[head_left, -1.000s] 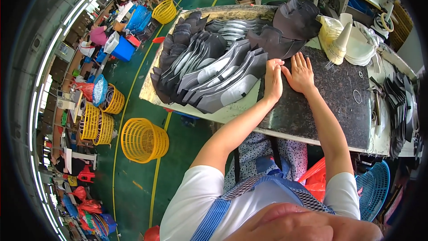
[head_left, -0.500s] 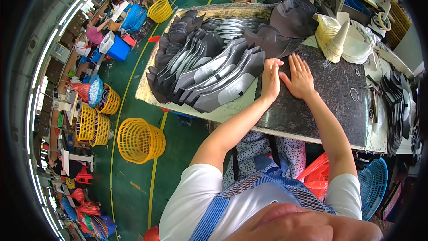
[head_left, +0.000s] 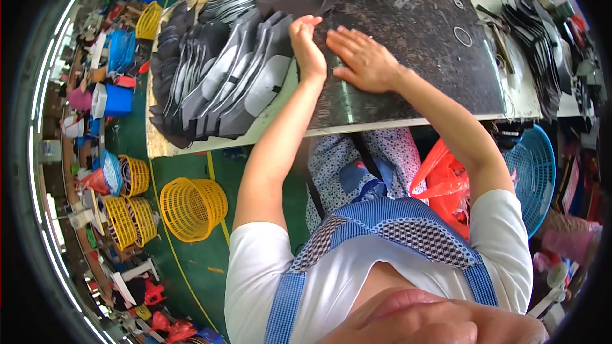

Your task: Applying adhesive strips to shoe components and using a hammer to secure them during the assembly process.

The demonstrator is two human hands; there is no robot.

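While the fingers of the left hand (head_left: 307,51) stand edge-up and close together, pressed sideways against the near end of the stack of dark cut pieces (head_left: 223,76), the right hand (head_left: 364,60) lies flat with fingers spread, palm down on the dark speckled worktop (head_left: 433,44). Neither hand grips anything; the left pushes, the right rests. Outward from there, the stack fans across the pale board (head_left: 153,143) on the left part of the bench, its grey-faced pieces overlapping like tiles. Each piece runs long from lower left to upper right, the ends toward the left hand (exact outline is hard to read under the overlap). By my judgement the squaring-up is partway: the near pieces sit fairly even, the far ones toward the bench edge look loose and splayed. A yellow basket (head_left: 192,207) stands on the green floor (head_left: 185,172) below.
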